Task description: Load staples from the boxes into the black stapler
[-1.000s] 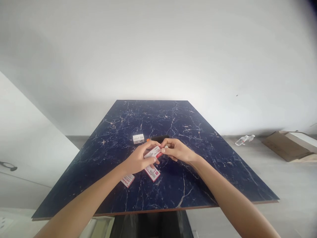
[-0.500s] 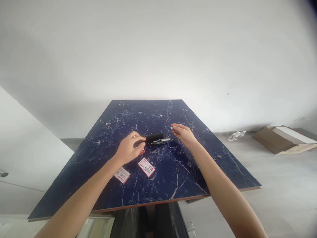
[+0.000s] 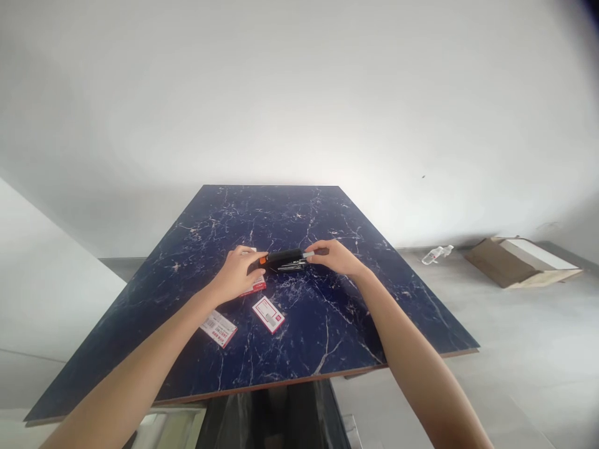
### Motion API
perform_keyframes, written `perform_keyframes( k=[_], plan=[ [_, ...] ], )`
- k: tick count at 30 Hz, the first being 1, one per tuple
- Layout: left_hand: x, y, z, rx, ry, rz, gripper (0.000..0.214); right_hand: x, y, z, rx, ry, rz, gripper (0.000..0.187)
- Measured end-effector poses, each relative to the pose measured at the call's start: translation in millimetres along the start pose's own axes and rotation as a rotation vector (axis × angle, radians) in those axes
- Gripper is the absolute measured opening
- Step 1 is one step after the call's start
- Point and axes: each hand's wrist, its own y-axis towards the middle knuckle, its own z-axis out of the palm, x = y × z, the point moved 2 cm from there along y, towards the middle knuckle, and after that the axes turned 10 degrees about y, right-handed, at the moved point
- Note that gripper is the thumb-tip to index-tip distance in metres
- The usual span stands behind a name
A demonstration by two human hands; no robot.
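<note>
A black stapler [image 3: 284, 257] with an orange part at its left end lies on the dark blue marbled table, its silver metal parts showing below the black top. My left hand [image 3: 238, 269] has its thumb and fingers closed around the stapler's orange end. With thumb and fingertips my right hand [image 3: 331, 257] pinches a small silvery strip [image 3: 308, 254], which looks like a row of staples, at the stapler's right end. Partly under my left hand sits a red-and-white small box [image 3: 255, 285].
Two more small white-and-red boxes lie nearer to me, one in the middle [image 3: 268, 314] and one at the left [image 3: 219, 328]. Beyond the table's right edge are a clear plastic bottle [image 3: 437, 254] and an open cardboard box [image 3: 521, 262] on the floor. A white wall rises behind the table [image 3: 299, 349].
My right hand has moved left and down, bringing the small silvery strip to the stapler's right end. My left hand stays at the stapler's other end, its orange part now showing.
</note>
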Motion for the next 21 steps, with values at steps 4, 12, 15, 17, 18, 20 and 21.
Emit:
perform_keyframes(
  k=[4,12,15,17,18,20,21],
  plan=[
    [4,-1,3.7,-0.029,0.018,0.033,0.047,-5,3,6,0.058,-0.06,0.0,0.029],
    [1,-4,3.5,-0.038,0.036,0.041,0.047,-9,5,11,0.062,-0.042,0.006,0.029],
    [-1,-5,1.9,-0.02,0.027,0.023,0.047,-11,5,11,0.057,-0.024,0.008,0.03],
    [-1,-6,1.6,-0.015,0.016,0.016,0.048,-12,5,11,0.061,-0.016,0.013,0.031],
    [-2,-6,1.6,-0.014,0.012,0.014,0.047,-12,5,11,0.063,-0.015,0.017,0.031],
    [-2,-6,1.5,-0.012,0.009,0.006,0.048,-10,5,10,0.069,-0.018,0.026,0.03],
    [-2,-6,1.4,-0.009,0.01,0.002,0.048,-9,4,10,0.069,-0.019,0.028,0.03]
  ],
)
